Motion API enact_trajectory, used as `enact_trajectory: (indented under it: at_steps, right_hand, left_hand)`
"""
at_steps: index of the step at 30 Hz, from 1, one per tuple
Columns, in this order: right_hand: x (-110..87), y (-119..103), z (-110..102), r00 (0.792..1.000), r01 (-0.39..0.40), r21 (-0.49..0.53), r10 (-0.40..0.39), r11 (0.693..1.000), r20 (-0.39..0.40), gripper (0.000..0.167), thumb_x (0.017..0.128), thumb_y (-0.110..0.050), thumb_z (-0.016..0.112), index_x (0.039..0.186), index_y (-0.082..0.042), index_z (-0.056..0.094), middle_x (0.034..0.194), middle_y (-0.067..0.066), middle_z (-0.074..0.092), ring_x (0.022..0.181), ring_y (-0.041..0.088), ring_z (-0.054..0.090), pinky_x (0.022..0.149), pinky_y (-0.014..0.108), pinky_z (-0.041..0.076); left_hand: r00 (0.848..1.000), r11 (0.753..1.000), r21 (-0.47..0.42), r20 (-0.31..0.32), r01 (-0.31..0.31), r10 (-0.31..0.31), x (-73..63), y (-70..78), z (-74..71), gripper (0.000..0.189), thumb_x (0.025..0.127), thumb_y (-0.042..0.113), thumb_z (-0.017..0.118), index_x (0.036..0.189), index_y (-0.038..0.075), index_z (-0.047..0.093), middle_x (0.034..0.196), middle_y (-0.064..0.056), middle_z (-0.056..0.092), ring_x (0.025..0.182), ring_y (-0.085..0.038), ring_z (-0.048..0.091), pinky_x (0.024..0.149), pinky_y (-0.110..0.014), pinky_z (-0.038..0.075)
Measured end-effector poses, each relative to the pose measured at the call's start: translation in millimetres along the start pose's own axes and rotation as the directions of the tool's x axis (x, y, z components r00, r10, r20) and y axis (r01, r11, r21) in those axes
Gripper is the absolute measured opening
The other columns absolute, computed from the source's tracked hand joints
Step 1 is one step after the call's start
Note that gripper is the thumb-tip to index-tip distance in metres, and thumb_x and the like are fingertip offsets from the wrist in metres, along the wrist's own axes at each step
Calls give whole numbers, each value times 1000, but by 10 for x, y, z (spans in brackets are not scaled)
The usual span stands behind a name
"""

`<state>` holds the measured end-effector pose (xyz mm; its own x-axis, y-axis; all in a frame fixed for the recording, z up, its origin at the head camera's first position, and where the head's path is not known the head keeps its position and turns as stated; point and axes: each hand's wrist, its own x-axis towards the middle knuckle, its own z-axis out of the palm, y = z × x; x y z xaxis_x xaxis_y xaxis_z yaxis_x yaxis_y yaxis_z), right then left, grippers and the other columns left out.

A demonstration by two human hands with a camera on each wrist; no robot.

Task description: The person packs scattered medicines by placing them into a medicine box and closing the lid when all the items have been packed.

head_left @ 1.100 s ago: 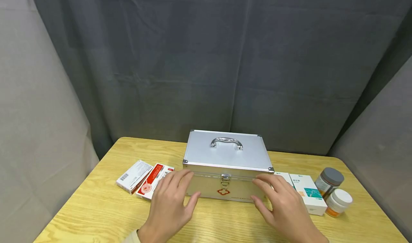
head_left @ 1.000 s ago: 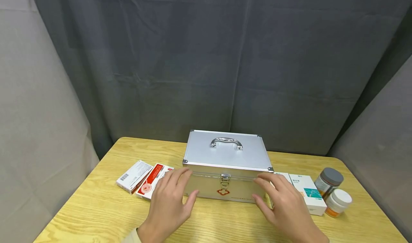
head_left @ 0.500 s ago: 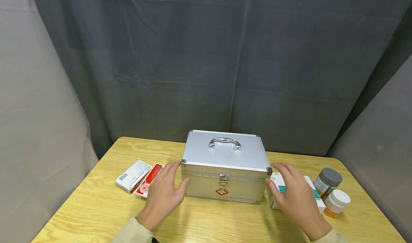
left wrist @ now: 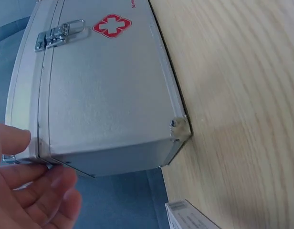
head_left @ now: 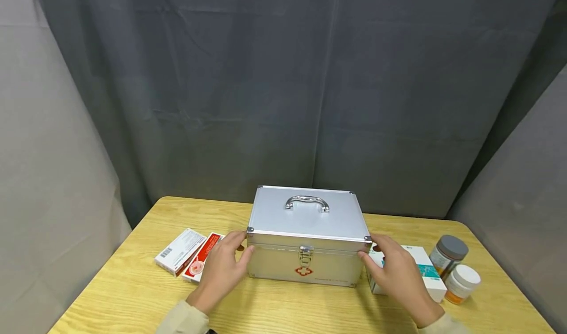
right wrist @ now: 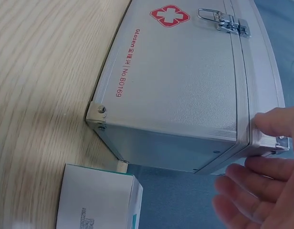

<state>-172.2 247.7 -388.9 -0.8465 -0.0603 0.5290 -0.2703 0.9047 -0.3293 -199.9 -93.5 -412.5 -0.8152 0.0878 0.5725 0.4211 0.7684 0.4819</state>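
Note:
A silver first-aid box (head_left: 305, 216) with a metal handle on its lid stands on the table, its front latch (head_left: 305, 255) lying over the seam above a red cross emblem. My left hand (head_left: 223, 267) grips the left front corner of the lid, thumb (left wrist: 15, 140) on the front face and fingers bent along the side. At the opposite corner my right hand (head_left: 398, 272) pinches the lid edge between thumb (right wrist: 276, 121) on the front and index finger on the side. The lid looks level with the body in all views. The fingertips are partly hidden behind the corners in the head view.
Two medicine boxes, one mostly white (head_left: 180, 250) and one red and white (head_left: 208, 250), lie left of the first-aid box. White-and-green cartons (head_left: 427, 270) sit behind my right hand. Beside them stand a grey-capped bottle (head_left: 449, 253) and a white-capped bottle (head_left: 462, 280).
Both hands have moved outward from in front of the box to its two front corners and now grip the lid there. The head view has tilted slightly upward.

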Motion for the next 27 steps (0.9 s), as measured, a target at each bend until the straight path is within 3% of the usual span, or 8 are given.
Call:
enact_trajectory:
  at_steps: [3,10,19,22,27]
  right_hand:
    - [-2,-21,-1,1000,-19,12,18,1000,12,37,84,-21,79,112,1,69,100,13,74,83,24,70,65,38,55]
    - [24,-73,-23,997,-67,39,65,997,44,26,86,-22,78,101,-1,70,91,12,75,79,24,72,68,42,59]
    - [-9,-65,9,992,-111,48,109,993,57,22,87,-22,76,97,-3,70,90,12,74,73,22,72,64,40,60]
    - [-16,-66,27,991,-125,46,122,991,50,19,87,-21,76,93,-4,69,87,12,74,70,23,71,63,40,59]
    - [-35,-73,51,989,-143,43,140,989,53,25,88,-21,75,99,0,69,89,15,73,71,23,71,63,41,59]
  left_hand:
    - [1000,1000,-6,-19,-23,23,17,-34,-8,27,83,17,78,106,3,76,106,-8,76,77,-17,70,67,-27,52]
    - [998,1000,16,-58,-25,26,102,-40,-15,22,80,25,82,94,10,80,95,-2,79,88,-19,68,78,-36,54]
    - [999,1000,1,-30,29,-29,104,-39,-5,21,80,28,81,90,10,79,89,-2,78,92,-21,69,81,-39,55]
    - [1000,1000,4,-20,24,-24,114,-41,-14,20,81,29,80,88,10,79,88,-2,78,93,-22,69,83,-40,54]
    - [1000,1000,16,-15,7,-6,120,-45,-18,20,81,28,80,89,10,79,89,-2,78,93,-22,70,83,-40,55]
